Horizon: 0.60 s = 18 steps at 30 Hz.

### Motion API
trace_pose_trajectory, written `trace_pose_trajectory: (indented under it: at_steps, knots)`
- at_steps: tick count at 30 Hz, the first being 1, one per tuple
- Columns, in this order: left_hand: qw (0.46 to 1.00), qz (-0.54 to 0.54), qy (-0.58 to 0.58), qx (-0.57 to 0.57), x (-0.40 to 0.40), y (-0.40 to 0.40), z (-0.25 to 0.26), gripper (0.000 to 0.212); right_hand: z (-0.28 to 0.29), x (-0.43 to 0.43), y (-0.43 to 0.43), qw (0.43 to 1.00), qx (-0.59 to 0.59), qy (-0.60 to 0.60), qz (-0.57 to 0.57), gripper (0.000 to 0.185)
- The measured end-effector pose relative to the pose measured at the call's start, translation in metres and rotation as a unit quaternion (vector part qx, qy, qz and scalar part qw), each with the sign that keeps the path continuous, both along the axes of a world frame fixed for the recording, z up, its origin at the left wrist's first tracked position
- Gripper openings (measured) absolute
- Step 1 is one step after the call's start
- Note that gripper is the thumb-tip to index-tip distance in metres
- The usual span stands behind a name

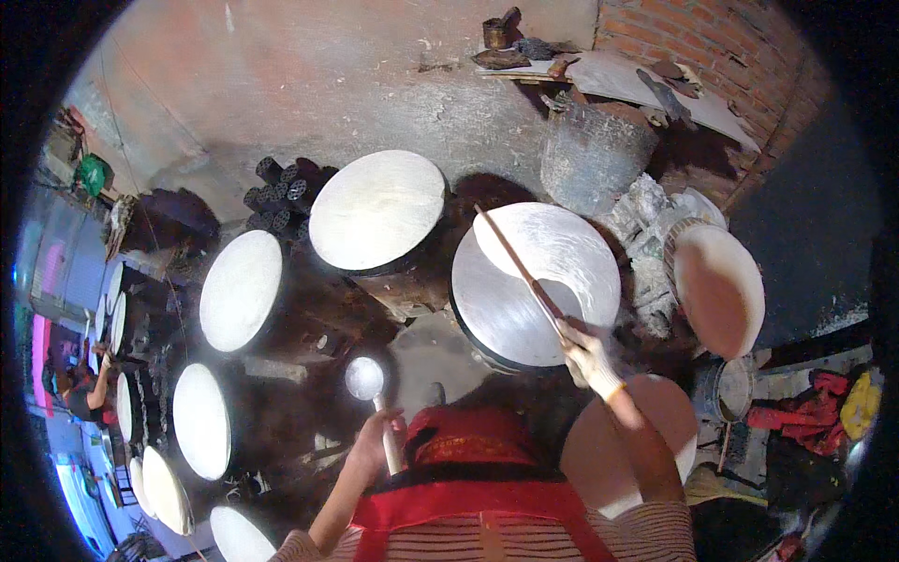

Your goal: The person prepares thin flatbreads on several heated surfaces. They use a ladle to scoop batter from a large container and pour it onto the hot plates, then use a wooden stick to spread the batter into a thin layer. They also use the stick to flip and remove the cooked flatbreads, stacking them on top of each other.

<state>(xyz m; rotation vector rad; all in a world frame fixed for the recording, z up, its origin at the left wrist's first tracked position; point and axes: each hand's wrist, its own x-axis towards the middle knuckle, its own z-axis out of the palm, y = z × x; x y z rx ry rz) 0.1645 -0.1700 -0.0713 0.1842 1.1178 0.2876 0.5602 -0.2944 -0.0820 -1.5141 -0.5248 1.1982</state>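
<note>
My right hand (588,357), in a pale glove, is closed on a long thin wooden stick (516,260), which reaches across a round flat griddle (491,309). White batter (555,232) covers the upper and right part of the griddle in a curved sheet; bare metal shows at its lower left. My left hand (380,435) grips the pale handle of a ladle (364,379) with a round, whitish bowl, left of the red apron. Beside the griddle, at its upper left, another round plate (379,209) is covered in white.
Several white-covered round plates (241,291) curve along the left. Perforated coal briquettes (281,193) lie by the wall. A large metal pot (593,154) stands behind the griddle, with a round basket (720,291) at right. A metal bucket (730,390) stands lower right. Another person (88,393) is at far left.
</note>
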Motion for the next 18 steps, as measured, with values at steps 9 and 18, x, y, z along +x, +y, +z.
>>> trace_pose_trajectory:
  at_steps: [9, 18]
  knots:
    - [0.99, 0.052, -0.02, -0.132, 0.027, -0.007, 0.028, 0.018, -0.015, 0.074, 0.018, 0.993, -0.01, -0.099, -0.066, 0.04]
    - [0.99, 0.07, -0.124, -0.019, -0.051, -0.068, -0.014, 0.029, 0.012, 0.086, -0.017, 0.994, 0.027, 0.063, 0.082, 0.039]
